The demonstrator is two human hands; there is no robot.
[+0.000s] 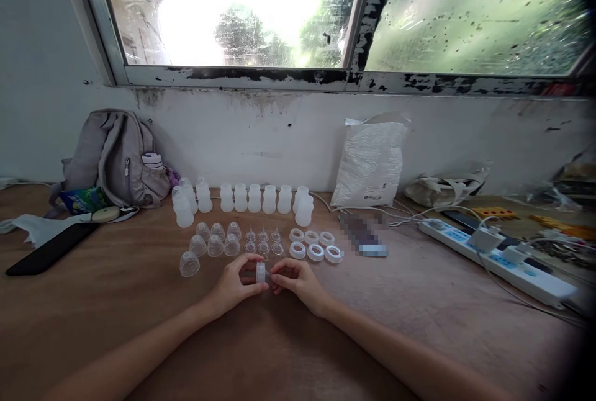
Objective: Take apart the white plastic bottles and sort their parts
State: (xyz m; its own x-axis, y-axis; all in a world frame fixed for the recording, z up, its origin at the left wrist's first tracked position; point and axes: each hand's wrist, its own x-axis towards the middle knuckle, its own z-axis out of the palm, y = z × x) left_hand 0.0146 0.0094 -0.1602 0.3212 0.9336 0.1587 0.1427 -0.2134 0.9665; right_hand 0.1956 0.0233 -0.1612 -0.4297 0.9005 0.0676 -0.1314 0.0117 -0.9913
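Note:
Between thumb and fingers, my left hand point(233, 280) grips a white screw ring point(261, 272), turned on its side above the table. My right hand point(302, 281) pinches the clear tip of a bottle nipple point(268, 273) that sticks out of the ring's right side. Just beyond my hands lie clear nipples point(263, 248) in two rows. White screw rings point(315, 252) lie to their right, and clear dome caps point(215, 244) to their left. One more dome cap point(189, 264) sits closer to me. Farther back stand several frosted bottles point(254, 198), some at the left with caps on.
On the brown table point(195, 345), a grey backpack point(121, 156) and a black flat case point(51, 249) are at left. A white plastic bag point(370, 162) leans on the wall. Toward the right lie a blurred phone-like item point(365, 234) and a power strip point(498, 258) with cables.

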